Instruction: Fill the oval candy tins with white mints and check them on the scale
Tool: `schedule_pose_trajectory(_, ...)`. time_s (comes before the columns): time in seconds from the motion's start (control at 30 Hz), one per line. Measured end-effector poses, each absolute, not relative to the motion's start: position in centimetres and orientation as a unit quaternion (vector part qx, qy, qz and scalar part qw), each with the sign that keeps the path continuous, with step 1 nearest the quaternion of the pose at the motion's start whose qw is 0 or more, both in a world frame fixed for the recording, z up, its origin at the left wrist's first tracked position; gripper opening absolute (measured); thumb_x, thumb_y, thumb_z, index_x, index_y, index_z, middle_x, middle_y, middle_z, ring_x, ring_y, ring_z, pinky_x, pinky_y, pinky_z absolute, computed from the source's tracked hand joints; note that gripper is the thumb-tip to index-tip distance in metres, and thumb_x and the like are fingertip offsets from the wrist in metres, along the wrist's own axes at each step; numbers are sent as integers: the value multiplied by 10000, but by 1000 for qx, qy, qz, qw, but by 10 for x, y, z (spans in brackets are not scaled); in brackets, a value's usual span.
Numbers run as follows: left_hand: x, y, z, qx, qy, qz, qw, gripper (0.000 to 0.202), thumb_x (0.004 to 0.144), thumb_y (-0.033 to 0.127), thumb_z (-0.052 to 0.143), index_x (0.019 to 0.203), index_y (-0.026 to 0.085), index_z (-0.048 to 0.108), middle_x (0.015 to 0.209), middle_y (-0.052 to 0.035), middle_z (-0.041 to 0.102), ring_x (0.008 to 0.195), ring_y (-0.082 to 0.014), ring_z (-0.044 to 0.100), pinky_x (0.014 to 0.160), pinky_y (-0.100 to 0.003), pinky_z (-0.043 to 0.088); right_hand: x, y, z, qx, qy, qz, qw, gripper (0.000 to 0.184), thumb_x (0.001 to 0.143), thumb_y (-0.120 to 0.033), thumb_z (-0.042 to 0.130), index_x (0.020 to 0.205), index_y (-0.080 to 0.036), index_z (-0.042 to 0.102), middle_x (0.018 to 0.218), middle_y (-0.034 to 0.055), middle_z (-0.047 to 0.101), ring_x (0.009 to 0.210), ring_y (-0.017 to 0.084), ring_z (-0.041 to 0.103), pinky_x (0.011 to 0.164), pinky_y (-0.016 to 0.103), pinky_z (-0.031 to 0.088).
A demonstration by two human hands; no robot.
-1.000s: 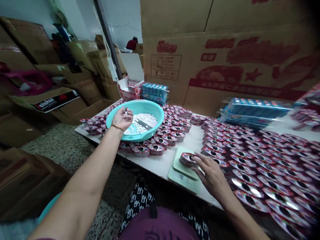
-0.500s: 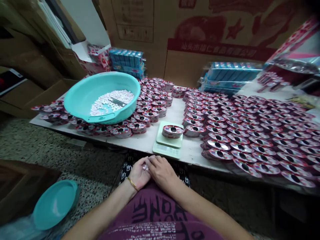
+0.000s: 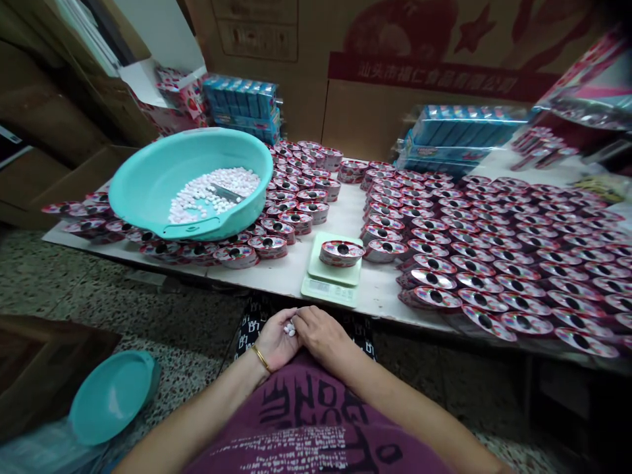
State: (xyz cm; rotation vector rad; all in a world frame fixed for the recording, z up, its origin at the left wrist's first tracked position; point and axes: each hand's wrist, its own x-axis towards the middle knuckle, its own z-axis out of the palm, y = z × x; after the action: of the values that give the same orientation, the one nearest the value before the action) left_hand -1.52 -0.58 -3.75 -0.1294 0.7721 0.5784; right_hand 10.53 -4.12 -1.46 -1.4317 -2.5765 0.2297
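Note:
My left hand rests palm up in my lap, cupped round a few small white candies. My right hand lies against it, fingertips pinching at those candies. In front of me a small pale green scale stands on the white table with one round candy tin on it. A teal basin at the left holds a heap of white candies and a metal scoop.
Several open round tins cover the table in rows to the right and around the basin. Blue packs and large cardboard boxes stand behind. A teal lid lies on the floor at the left.
A second ago my left hand was in the basin and my right hand at the tin on the scale. Both have come back to my lap, the left holding candies.

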Motion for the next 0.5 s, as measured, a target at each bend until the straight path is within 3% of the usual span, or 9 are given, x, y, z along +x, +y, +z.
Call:
schedule_pose_trajectory(0.17, -16, -5, -36, -114, 335, 255, 900, 140, 759, 114, 440, 626, 112, 482, 507, 24, 494, 395, -12, 444, 393, -104, 352, 104, -42, -23, -443, -880, 81, 148, 168, 838, -171, 389, 916, -139, 535, 883, 61, 537, 818, 174, 439, 692, 300, 369)
schedule_pose_trajectory(0.33, -15, -4, -37, -103, 371, 247, 889, 173, 760, 137, 452, 588, 122, 456, 455, 39, 445, 364, -30, 415, 357, -136, 327, 107, -41, -17, -443, -872, 112, 175, 166, 836, -238, 414, 871, -174, 562, 831, 37, 561, 756, 158, 442, 654, 292, 347)
schedule_pose_trajectory(0.5, -18, -4, -42, -76, 380, 239, 890, 98, 756, 197, 501, 709, 111, 502, 550, 9, 491, 410, -30, 420, 319, -106, 246, 150, -10, 17, -576, -789, 11, 212, 341, 813, -268, 438, 1144, -185, 456, 1106, 97, 492, 976, 209, 415, 795, 339, 322)
